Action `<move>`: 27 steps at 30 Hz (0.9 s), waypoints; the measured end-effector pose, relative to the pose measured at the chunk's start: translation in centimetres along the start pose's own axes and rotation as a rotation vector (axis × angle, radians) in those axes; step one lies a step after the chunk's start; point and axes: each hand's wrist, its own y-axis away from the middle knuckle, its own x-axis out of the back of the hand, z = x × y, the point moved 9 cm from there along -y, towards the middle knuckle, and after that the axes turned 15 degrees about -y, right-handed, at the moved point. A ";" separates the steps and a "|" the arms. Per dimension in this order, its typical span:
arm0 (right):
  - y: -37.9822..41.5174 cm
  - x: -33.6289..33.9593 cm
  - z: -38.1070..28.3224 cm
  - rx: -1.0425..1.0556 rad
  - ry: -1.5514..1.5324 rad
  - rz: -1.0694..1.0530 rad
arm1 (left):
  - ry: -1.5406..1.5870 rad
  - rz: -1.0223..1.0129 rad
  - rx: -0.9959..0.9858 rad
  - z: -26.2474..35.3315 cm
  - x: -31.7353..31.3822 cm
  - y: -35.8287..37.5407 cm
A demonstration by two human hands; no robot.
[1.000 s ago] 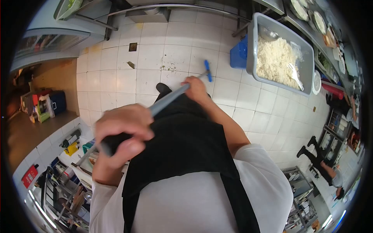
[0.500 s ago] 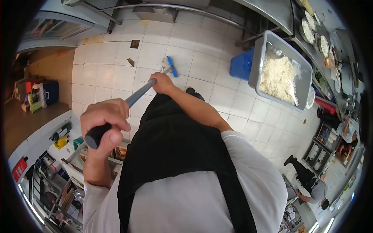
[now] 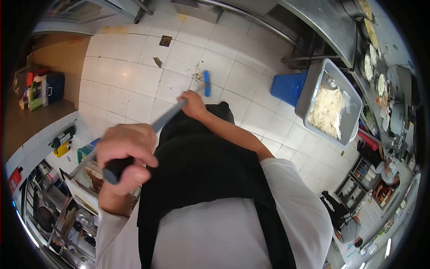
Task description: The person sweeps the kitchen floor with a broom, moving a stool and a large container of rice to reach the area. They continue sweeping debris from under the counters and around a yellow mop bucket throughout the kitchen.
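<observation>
My left hand (image 3: 127,154) is wrapped round the black end of a grey pole (image 3: 168,117), slightly blurred. Further down the same pole, my right hand (image 3: 193,105) is closed round it. The pole slants away to a narrow blue head (image 3: 206,83) resting on the white tiled floor (image 3: 130,67). Small dark crumbs lie on the tiles just left of the blue head. A brown leaf-like scrap (image 3: 157,62) lies farther left, below a square floor drain (image 3: 165,41).
At right, a grey tub (image 3: 354,130) holds white shredded food and a metal scoop, beside a blue bin (image 3: 289,88). A steel counter (image 3: 322,27) runs along the upper right. Two people (image 3: 347,228) (image 3: 386,172) are at the lower right. Shelving (image 3: 78,179) stands lower left.
The view has shifted, so the drain, tub and bin appear farther right. The blue head has turned more upright in view, and more crumbs show beside it. Both hands keep their hold.
</observation>
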 end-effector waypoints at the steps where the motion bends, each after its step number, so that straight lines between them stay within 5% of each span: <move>1: -1.3 -1.2 -1.0 0.040 -0.005 -0.017 | 0.010 0.070 0.020 -0.2 1.0 0.0; 10: -3.1 -0.4 -6.9 0.016 0.034 -0.104 | 0.089 -0.273 -0.239 4.0 3.5 -0.8; 17: -2.5 6.1 -0.4 -0.117 0.275 0.093 | 0.107 0.011 -0.049 -4.2 4.5 -1.2; 22: -6.9 -1.8 -0.7 0.075 0.141 -0.048 | -0.002 0.069 -0.077 -2.5 7.0 -0.9; 27: -10.6 -5.9 -6.2 0.021 0.120 -0.239 | -0.113 -0.026 -0.240 2.0 7.1 -1.2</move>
